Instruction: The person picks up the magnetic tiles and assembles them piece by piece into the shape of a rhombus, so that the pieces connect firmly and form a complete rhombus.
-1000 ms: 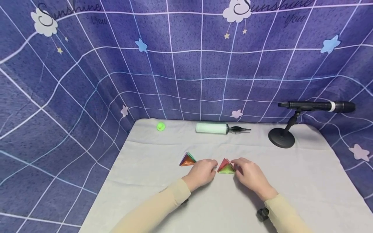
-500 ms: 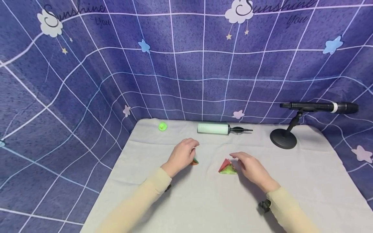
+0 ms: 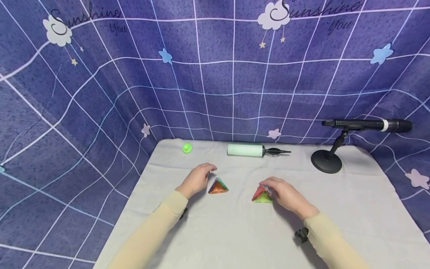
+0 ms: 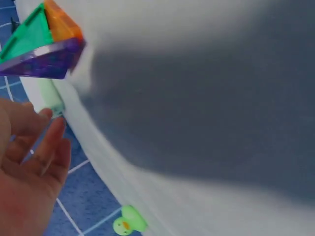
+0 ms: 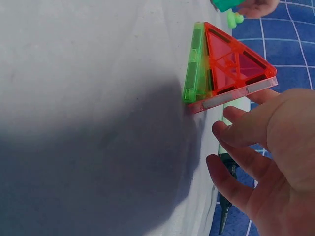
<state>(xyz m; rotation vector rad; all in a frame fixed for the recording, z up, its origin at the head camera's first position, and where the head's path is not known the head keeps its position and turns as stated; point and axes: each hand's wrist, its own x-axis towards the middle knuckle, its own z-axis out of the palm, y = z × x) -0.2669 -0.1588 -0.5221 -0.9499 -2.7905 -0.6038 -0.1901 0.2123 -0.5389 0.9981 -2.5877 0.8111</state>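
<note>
Two small pyramids of translucent magnetic tiles stand on the white cloth. The left pyramid (image 3: 218, 186) shows orange, green and purple tiles (image 4: 42, 64). My left hand (image 3: 196, 180) hovers to its left, fingers loosely bent, with a gap between hand and pyramid. The right pyramid (image 3: 262, 196) has red and yellow-green sides. Close beside its right side is my right hand (image 3: 285, 194), fingers relaxed. In the right wrist view, one finger reaches behind the red tile (image 5: 236, 64), while the thumb stays apart from it; whether that finger touches is hidden.
A green toy duck (image 3: 187, 148) sits at the back left. Along the back edge lies a pale green hand pump (image 3: 246, 150) with a black nozzle. A black microphone (image 3: 366, 124) rests on a round-based stand (image 3: 326, 161) at the back right. A blue patterned curtain (image 3: 215, 74) hangs behind.
My left hand has moved left from between the pyramids, passing over the left one, which is now uncovered. My right hand has shifted only slightly and stays by the right pyramid.
</note>
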